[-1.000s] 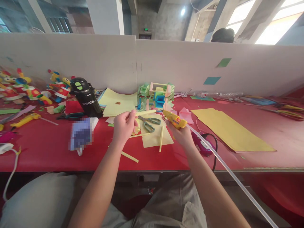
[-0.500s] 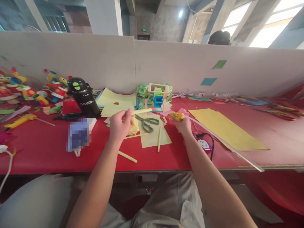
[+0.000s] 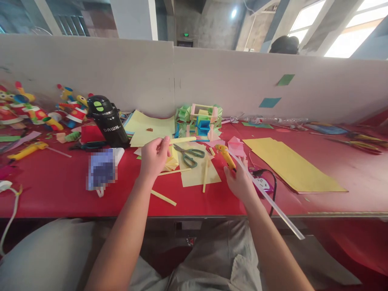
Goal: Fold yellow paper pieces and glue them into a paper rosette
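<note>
My left hand [image 3: 155,157] pinches a pale yellow paper tube [image 3: 183,140], which points to the right above the table. In my right hand [image 3: 238,178] is a yellow hot glue gun [image 3: 226,155], its handle within my fingers. A long clear glue stick [image 3: 273,204] sticks out of the gun's back and passes over my right wrist. Between the hands, scissors [image 3: 190,155] with green handles lie spread on a pale yellow sheet [image 3: 197,178]. Another paper tube [image 3: 205,176] lies on that sheet, and one more [image 3: 163,198] rests near my left forearm. Folded yellow paper is partly hidden behind my left hand.
A paper model [image 3: 201,121] stands at the back by the partition. On the left are a black bottle [image 3: 107,123], a pixelated item [image 3: 102,169], a second glue gun [image 3: 28,150] and several paper figures [image 3: 33,107]. Yellow sheets [image 3: 294,163] and a purple power socket [image 3: 263,184] lie right.
My right hand has drawn slightly nearer and turned, so the glue gun tilts more upright and its glue stick swings down toward me. My left hand still holds the paper tube.
</note>
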`<move>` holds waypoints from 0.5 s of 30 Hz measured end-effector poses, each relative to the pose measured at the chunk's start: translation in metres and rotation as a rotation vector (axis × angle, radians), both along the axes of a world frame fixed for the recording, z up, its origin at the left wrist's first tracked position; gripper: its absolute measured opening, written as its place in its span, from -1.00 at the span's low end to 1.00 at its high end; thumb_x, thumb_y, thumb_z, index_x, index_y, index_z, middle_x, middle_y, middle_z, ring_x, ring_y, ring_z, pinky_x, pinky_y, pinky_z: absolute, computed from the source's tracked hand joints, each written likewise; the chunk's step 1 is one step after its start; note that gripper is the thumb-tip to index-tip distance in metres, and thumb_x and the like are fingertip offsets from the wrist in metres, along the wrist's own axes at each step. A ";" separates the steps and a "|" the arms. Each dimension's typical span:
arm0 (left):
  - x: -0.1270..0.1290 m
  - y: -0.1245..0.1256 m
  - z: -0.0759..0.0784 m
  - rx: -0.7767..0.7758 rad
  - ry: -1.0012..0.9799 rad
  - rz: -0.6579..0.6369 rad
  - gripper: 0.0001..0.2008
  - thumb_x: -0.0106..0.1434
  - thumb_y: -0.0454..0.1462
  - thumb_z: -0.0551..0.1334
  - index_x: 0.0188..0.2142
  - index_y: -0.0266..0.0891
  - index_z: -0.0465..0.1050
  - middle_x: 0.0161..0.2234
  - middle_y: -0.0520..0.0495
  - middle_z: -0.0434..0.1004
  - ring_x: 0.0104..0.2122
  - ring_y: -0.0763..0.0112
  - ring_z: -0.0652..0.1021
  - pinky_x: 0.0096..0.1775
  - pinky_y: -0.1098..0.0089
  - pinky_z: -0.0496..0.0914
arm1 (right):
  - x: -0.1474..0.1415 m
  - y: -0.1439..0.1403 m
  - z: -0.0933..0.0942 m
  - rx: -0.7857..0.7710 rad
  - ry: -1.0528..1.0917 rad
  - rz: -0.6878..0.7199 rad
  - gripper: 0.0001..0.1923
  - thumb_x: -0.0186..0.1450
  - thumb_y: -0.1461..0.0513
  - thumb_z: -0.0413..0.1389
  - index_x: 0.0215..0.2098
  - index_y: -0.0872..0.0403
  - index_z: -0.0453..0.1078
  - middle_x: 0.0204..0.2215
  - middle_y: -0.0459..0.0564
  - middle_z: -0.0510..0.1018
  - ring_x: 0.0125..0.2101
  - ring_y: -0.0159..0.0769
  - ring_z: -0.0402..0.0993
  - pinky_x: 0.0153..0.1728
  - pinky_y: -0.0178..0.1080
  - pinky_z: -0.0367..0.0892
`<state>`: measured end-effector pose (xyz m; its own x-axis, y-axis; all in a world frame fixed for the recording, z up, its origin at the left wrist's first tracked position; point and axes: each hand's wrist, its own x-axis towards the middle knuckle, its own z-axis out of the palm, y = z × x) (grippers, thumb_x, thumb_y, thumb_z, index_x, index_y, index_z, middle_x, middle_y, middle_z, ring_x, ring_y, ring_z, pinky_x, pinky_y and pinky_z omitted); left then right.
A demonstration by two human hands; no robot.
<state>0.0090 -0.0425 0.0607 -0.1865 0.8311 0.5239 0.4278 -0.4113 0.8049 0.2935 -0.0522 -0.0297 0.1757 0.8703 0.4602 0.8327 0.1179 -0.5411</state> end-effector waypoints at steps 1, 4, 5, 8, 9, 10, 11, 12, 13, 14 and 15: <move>-0.001 0.000 0.001 0.008 0.017 -0.005 -0.59 0.38 -0.08 0.14 -0.56 -0.20 0.36 -0.65 0.03 0.39 -0.61 0.47 0.43 -0.51 0.45 0.27 | -0.004 -0.010 -0.001 -0.016 0.023 -0.021 -0.39 0.33 -0.01 -0.05 0.23 0.14 0.23 0.25 0.35 0.27 0.27 0.19 0.17 0.15 0.20 0.22; -0.004 -0.001 0.002 0.030 0.061 -0.016 -0.56 0.39 -0.09 0.13 -0.60 -0.20 0.31 -0.66 0.03 0.37 -0.60 0.48 0.42 -0.48 0.45 0.28 | -0.015 -0.029 0.004 -0.016 0.069 0.075 -0.40 0.36 -0.04 -0.03 0.26 0.09 0.24 0.29 0.27 0.27 0.28 0.10 0.19 0.20 0.14 0.21; -0.005 -0.001 0.003 0.037 0.069 -0.021 -0.55 0.39 -0.09 0.13 -0.61 -0.20 0.30 -0.65 0.04 0.36 -0.60 0.48 0.41 -0.47 0.45 0.28 | -0.018 -0.030 0.006 -0.007 0.074 0.106 -0.40 0.38 -0.04 -0.04 0.27 0.08 0.24 0.26 0.26 0.30 0.27 0.06 0.22 0.20 0.11 0.23; -0.009 -0.001 0.003 0.046 0.074 -0.037 -0.55 0.39 -0.10 0.14 -0.60 -0.21 0.30 -0.64 0.04 0.36 -0.60 0.50 0.40 -0.46 0.46 0.27 | -0.020 -0.022 0.010 -0.001 -0.003 0.138 -0.43 0.38 -0.03 0.00 0.23 0.09 0.30 0.19 0.24 0.39 0.21 0.07 0.28 0.17 0.10 0.26; -0.009 0.000 0.004 0.048 0.073 -0.037 -0.55 0.40 -0.10 0.14 -0.60 -0.21 0.30 -0.64 0.04 0.36 -0.60 0.50 0.39 -0.46 0.46 0.27 | -0.018 -0.017 0.011 -0.008 -0.058 0.133 -0.47 0.38 0.00 0.01 0.21 0.10 0.34 0.18 0.24 0.40 0.18 0.08 0.29 0.15 0.11 0.27; -0.010 0.000 0.004 0.050 0.073 -0.035 -0.55 0.40 -0.10 0.13 -0.60 -0.21 0.30 -0.64 0.05 0.35 -0.60 0.50 0.38 -0.46 0.46 0.27 | -0.016 -0.012 0.011 -0.023 -0.118 0.126 -0.50 0.38 0.04 0.03 0.18 0.11 0.37 0.18 0.24 0.41 0.16 0.10 0.31 0.14 0.11 0.27; -0.010 0.000 0.004 0.052 0.073 -0.032 -0.55 0.40 -0.10 0.13 -0.61 -0.21 0.30 -0.64 0.05 0.35 -0.60 0.51 0.38 -0.46 0.46 0.26 | -0.014 -0.006 0.012 -0.046 -0.176 0.120 -0.54 0.37 0.09 0.03 0.17 0.11 0.39 0.17 0.23 0.42 0.13 0.11 0.33 0.12 0.11 0.28; -0.010 0.000 0.004 0.054 0.074 -0.030 -0.55 0.40 -0.10 0.13 -0.61 -0.21 0.30 -0.64 0.05 0.35 -0.60 0.51 0.38 -0.46 0.46 0.26 | -0.012 -0.001 0.013 -0.081 -0.231 0.117 -0.55 0.37 0.13 0.04 0.16 0.11 0.39 0.17 0.21 0.43 0.12 0.11 0.34 0.10 0.10 0.29; -0.010 0.000 0.004 0.057 0.075 -0.029 -0.54 0.40 -0.10 0.13 -0.61 -0.21 0.29 -0.64 0.05 0.34 -0.60 0.51 0.37 -0.47 0.46 0.26 | -0.010 0.005 0.014 -0.123 -0.280 0.118 -0.56 0.36 0.16 0.05 0.17 0.11 0.39 0.16 0.20 0.44 0.10 0.11 0.36 0.08 0.08 0.30; -0.010 0.000 0.004 0.060 0.075 -0.030 -0.54 0.40 -0.09 0.13 -0.61 -0.21 0.29 -0.64 0.05 0.34 -0.60 0.51 0.37 -0.47 0.46 0.26 | -0.009 0.009 0.016 -0.169 -0.320 0.125 -0.55 0.35 0.18 0.06 0.17 0.12 0.39 0.14 0.20 0.46 0.08 0.11 0.37 0.06 0.07 0.31; -0.009 0.000 0.004 0.059 0.075 -0.031 -0.54 0.40 -0.09 0.13 -0.61 -0.21 0.29 -0.65 0.05 0.33 -0.60 0.50 0.37 -0.48 0.46 0.25 | -0.008 0.013 0.018 -0.213 -0.348 0.136 -0.55 0.34 0.20 0.07 0.17 0.13 0.39 0.11 0.21 0.48 0.06 0.10 0.40 0.04 0.04 0.32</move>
<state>-0.0001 -0.0426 0.0643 -0.1195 0.8029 0.5840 0.4724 -0.4714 0.7448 0.2855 -0.0387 -0.0119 -0.0811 0.9568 0.2793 0.9545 0.1553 -0.2546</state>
